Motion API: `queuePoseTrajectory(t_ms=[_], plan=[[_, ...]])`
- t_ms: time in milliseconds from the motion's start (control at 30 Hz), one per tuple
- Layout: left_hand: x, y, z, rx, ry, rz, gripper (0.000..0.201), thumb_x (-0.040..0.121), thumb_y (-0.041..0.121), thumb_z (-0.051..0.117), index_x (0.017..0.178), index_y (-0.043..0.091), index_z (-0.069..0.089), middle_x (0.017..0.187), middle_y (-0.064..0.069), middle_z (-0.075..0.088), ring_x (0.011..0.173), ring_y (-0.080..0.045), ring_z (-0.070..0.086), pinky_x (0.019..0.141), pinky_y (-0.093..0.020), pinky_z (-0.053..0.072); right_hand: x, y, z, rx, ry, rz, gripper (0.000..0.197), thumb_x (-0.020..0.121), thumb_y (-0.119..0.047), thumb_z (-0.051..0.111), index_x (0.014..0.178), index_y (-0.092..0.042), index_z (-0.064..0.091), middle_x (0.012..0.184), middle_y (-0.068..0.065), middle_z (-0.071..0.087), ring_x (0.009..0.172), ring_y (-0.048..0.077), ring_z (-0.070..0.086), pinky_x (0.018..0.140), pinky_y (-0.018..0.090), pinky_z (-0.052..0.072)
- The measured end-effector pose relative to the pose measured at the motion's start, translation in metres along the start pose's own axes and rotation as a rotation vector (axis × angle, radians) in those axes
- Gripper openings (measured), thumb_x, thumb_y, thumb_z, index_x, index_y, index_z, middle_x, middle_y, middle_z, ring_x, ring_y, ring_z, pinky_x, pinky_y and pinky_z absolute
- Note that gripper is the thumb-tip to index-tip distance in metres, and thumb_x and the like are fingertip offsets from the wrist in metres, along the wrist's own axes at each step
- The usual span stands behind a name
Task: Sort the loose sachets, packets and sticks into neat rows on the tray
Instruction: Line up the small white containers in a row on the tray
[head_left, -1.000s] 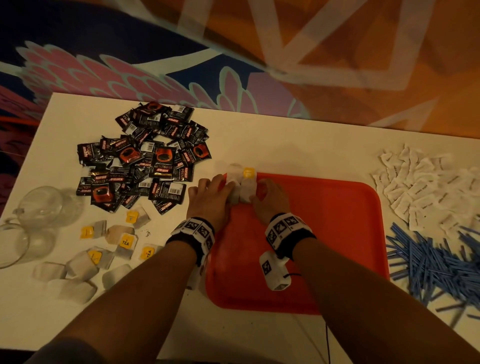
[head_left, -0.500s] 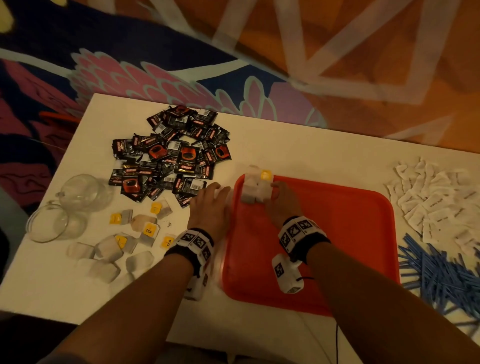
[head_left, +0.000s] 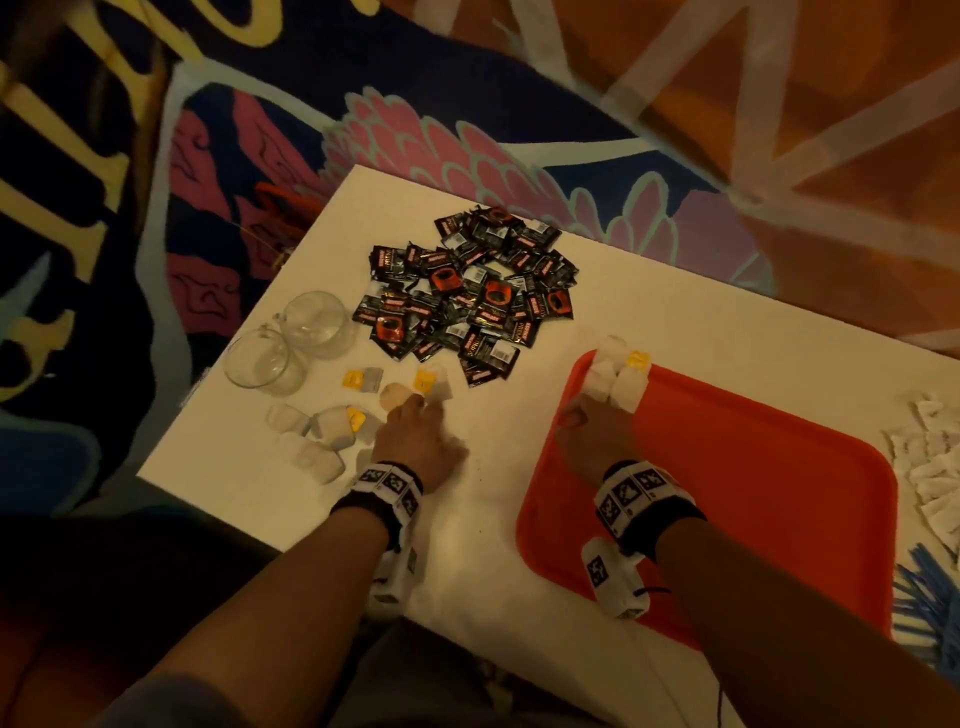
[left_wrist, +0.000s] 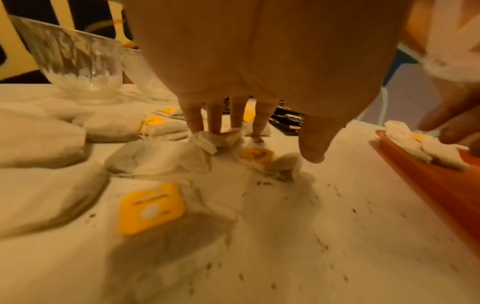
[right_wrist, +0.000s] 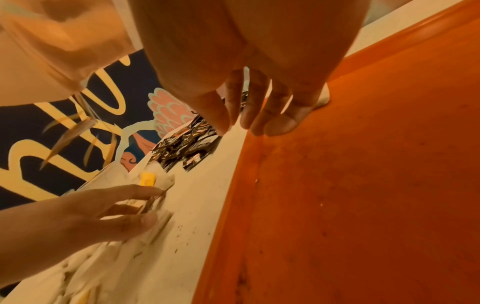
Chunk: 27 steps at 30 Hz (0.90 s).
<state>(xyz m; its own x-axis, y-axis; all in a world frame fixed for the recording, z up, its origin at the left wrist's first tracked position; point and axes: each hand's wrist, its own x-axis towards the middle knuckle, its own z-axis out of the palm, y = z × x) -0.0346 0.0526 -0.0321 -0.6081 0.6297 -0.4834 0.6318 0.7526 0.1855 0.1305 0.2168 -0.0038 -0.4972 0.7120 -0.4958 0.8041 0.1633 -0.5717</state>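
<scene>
An orange tray (head_left: 753, 493) lies on the white table with a few white tea bags (head_left: 618, 379) in a tight group at its far left corner. My right hand (head_left: 587, 421) rests on the tray just before them, fingers (right_wrist: 280, 123) loosely bent and holding nothing. My left hand (head_left: 421, 410) is out over the loose tea bags (head_left: 332, 426) left of the tray. Its straight fingertips (left_wrist: 215, 123) touch one crumpled tea bag (left_wrist: 218, 137), the thumb standing free. A heap of black sachets (head_left: 467, 291) lies behind.
Two glass cups (head_left: 311, 322) stand at the table's left edge, close to the tea bags. White packets (head_left: 930, 457) and blue sticks (head_left: 924, 587) lie right of the tray. Tea dust speckles the table (left_wrist: 324, 226) between my hands.
My left hand has left the tea bags on the tray and moved left to the loose tea bags on the table. The right hand stays at the tray's corner. The head view has swung left.
</scene>
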Motion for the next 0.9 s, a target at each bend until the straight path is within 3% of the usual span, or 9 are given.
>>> queuePoseTrajectory(t_ms=[100, 167, 267, 433, 500, 600, 733, 900], plan=[[-0.014, 0.001, 0.011, -0.012, 0.031, 0.100, 0.069, 0.087, 0.055, 0.062, 0.141, 0.019, 0.041, 0.152, -0.008, 0.032, 0.134, -0.031, 0.038, 0.108, -0.043, 0.039, -0.006, -0.002, 0.009, -0.011, -0.038, -0.026, 0.014, 0.092, -0.013, 0.063, 0.105, -0.018, 0.059, 0.094, -0.005, 0.057, 0.083, 0.009, 0.055, 0.062, 0.011, 0.034], [-0.021, -0.001, 0.015, -0.037, 0.110, 0.099, 0.070, 0.087, 0.053, 0.063, 0.143, 0.020, 0.040, 0.151, -0.010, 0.034, 0.134, -0.031, 0.038, 0.109, -0.043, 0.037, -0.007, -0.002, 0.013, -0.028, -0.049, -0.045, 0.016, 0.092, -0.014, 0.064, 0.107, -0.018, 0.060, 0.093, -0.006, 0.057, 0.073, -0.001, 0.048, 0.059, 0.009, 0.031], [-0.024, -0.006, 0.011, -0.082, 0.245, -0.016, 0.073, 0.085, 0.059, 0.062, 0.142, 0.022, 0.038, 0.149, -0.010, 0.034, 0.132, -0.032, 0.036, 0.108, -0.045, 0.035, -0.009, -0.004, 0.017, -0.038, -0.055, -0.039, 0.016, 0.092, -0.016, 0.065, 0.107, -0.018, 0.061, 0.092, -0.006, 0.059, 0.074, 0.001, 0.051, 0.060, 0.013, 0.035], [-0.007, -0.010, 0.003, -0.101, 0.070, -0.085, 0.104, 0.077, 0.067, 0.067, 0.155, 0.031, 0.008, 0.159, -0.006, 0.013, 0.141, -0.036, 0.023, 0.110, -0.050, 0.037, -0.015, -0.008, 0.022, -0.022, -0.075, -0.009, 0.014, 0.091, -0.016, 0.066, 0.103, -0.020, 0.061, 0.097, -0.003, 0.060, 0.082, 0.009, 0.054, 0.063, 0.017, 0.039], [-0.001, -0.004, 0.003, -0.072, -0.001, -0.060, 0.105, 0.073, 0.063, 0.073, 0.153, 0.037, 0.010, 0.155, -0.005, 0.016, 0.136, -0.037, 0.028, 0.103, -0.052, 0.043, -0.018, -0.008, 0.025, -0.014, -0.078, 0.003, 0.013, 0.091, -0.017, 0.066, 0.103, -0.021, 0.061, 0.098, -0.004, 0.058, 0.089, 0.011, 0.054, 0.069, 0.020, 0.041], [-0.002, 0.004, 0.004, -0.016, -0.037, -0.015, 0.082, 0.080, 0.047, 0.075, 0.146, 0.037, 0.028, 0.146, -0.007, 0.028, 0.130, -0.035, 0.033, 0.096, -0.050, 0.048, -0.022, -0.010, 0.025, -0.014, -0.090, 0.012, 0.014, 0.092, -0.018, 0.064, 0.106, -0.020, 0.063, 0.101, -0.005, 0.056, 0.093, 0.011, 0.052, 0.076, 0.022, 0.041], [-0.009, 0.007, 0.012, -0.049, -0.003, 0.047, 0.043, 0.095, 0.026, 0.062, 0.135, 0.026, 0.048, 0.138, -0.007, 0.039, 0.125, -0.032, 0.037, 0.092, -0.047, 0.050, -0.027, -0.011, 0.027, -0.011, -0.098, 0.020, 0.014, 0.093, -0.018, 0.064, 0.107, -0.019, 0.064, 0.104, -0.004, 0.058, 0.091, 0.010, 0.051, 0.073, 0.020, 0.039], [-0.009, 0.007, 0.019, -0.057, 0.025, 0.118, 0.027, 0.102, 0.023, 0.046, 0.126, 0.018, 0.057, 0.123, -0.008, 0.048, 0.113, -0.030, 0.046, 0.089, -0.041, 0.049, -0.030, -0.013, 0.031, 0.002, -0.130, 0.005, 0.016, 0.093, -0.018, 0.064, 0.108, -0.018, 0.064, 0.108, -0.002, 0.059, 0.096, 0.011, 0.052, 0.078, 0.022, 0.041]])
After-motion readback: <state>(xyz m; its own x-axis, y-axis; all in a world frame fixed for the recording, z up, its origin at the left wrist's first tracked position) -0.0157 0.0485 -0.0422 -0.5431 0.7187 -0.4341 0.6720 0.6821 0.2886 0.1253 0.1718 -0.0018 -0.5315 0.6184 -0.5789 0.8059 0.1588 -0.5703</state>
